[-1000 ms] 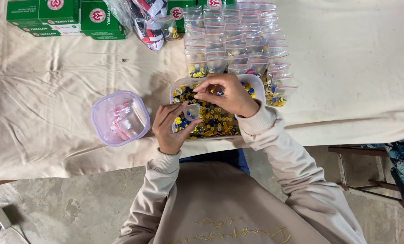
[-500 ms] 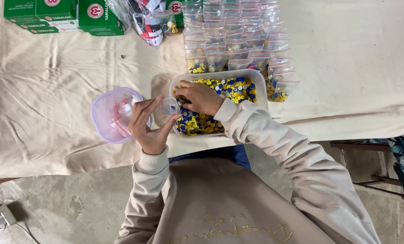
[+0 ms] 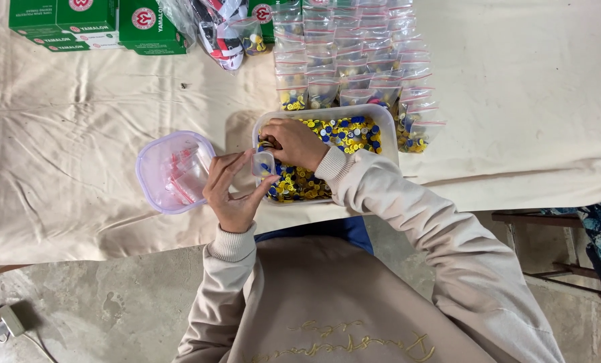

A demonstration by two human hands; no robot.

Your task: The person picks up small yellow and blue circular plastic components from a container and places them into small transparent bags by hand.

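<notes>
My left hand point(image 3: 230, 195) holds a small clear zip bag point(image 3: 263, 163) open at the left rim of a white tub point(image 3: 389, 128). The tub is filled with small yellow and blue pieces point(image 3: 341, 134). My right hand point(image 3: 293, 143) reaches into the tub's left end, its fingers closed on a pinch of pieces just above the bag's mouth. A few pieces show inside the bag.
A lilac-rimmed clear container point(image 3: 172, 172) with empty zip bags sits left of the tub. Rows of filled small bags point(image 3: 354, 60) lie behind the tub. Green boxes point(image 3: 85, 23) and a large plastic bag point(image 3: 216, 30) stand at the back. A cream cloth point(image 3: 529, 101) covers the table.
My left hand has brought the small bag from beside the clear container to the tub's left rim. My right hand has shifted to the tub's left end, over the bag.
</notes>
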